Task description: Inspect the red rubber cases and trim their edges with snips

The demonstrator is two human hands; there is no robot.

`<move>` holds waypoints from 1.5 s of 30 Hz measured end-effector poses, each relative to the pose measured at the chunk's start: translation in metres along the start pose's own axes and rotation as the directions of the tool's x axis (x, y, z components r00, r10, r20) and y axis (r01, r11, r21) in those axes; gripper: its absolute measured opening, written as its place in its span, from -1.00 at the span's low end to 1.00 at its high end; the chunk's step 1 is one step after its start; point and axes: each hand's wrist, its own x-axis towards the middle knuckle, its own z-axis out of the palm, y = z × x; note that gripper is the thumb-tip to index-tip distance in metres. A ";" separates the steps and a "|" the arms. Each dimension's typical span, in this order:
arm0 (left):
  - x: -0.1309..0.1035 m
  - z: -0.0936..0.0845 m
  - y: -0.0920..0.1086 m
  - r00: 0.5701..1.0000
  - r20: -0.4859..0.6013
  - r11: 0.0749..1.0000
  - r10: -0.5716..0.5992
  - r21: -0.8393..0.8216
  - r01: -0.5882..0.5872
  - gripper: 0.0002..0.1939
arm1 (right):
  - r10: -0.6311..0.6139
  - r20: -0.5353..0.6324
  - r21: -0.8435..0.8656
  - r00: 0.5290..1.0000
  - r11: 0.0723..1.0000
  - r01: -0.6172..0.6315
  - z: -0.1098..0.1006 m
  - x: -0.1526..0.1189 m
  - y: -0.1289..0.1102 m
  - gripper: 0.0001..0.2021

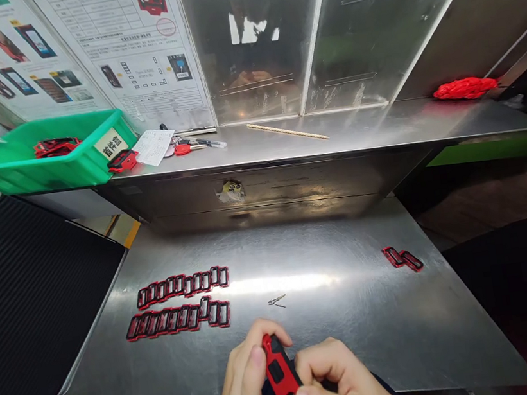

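Between both hands, at the table's front edge, is a red and black plastic casing (281, 376) with cut-out openings, held tilted. My left hand (244, 381) is closed around its upper left side, the thumb along the red face. My right hand (335, 376) pinches the lower right end, which its fingers partly hide. On the metal table beyond lie a small pair of tweezers (277, 301) and, to the left, two rows of red-and-black frames (177, 319). Two more such frames (402, 258) rest at the right.
A green bin (36, 169) with red parts stands on the raised metal shelf (356, 130). Along that shelf are a paper slip (154, 147), pens (208, 142), a wooden stick (288, 131) and a red bundle (465, 88). A black ribbed surface (34, 299) borders the table's left side.
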 end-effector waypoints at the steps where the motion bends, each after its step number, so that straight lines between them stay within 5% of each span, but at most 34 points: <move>1: 0.001 0.000 0.000 1.000 -0.006 1.000 0.013 0.007 -0.013 -0.49 | 0.013 0.003 0.015 1.000 1.000 -0.013 0.000 0.000 0.000 -0.42; 10: 0.001 0.001 -0.008 0.998 -0.023 0.998 0.051 0.036 -0.050 -0.40 | -0.025 0.019 0.156 0.999 0.987 0.022 0.000 0.004 0.000 -0.42; 18: 0.003 -0.001 -0.006 0.999 -0.047 1.000 0.024 0.001 -0.024 -0.40 | -0.181 0.015 -0.107 0.983 0.978 0.181 -0.003 0.002 -0.013 -0.49; 32: 0.005 -0.002 -0.004 0.991 -0.118 0.997 0.070 0.019 -0.068 -0.54 | -0.210 -0.038 -0.201 0.977 0.959 0.199 -0.007 0.003 -0.014 -0.50; 37: 0.005 0.001 -0.001 0.977 -0.202 0.998 0.065 0.015 -0.063 -0.63 | -0.237 -0.206 -0.372 0.949 0.916 0.148 -0.013 0.003 -0.016 -0.49; 45: -0.002 0.007 -0.010 0.952 -0.288 0.988 0.104 0.141 -0.065 -0.59 | -0.405 -0.128 -0.557 0.905 0.785 0.273 -0.020 0.001 -0.024 -0.59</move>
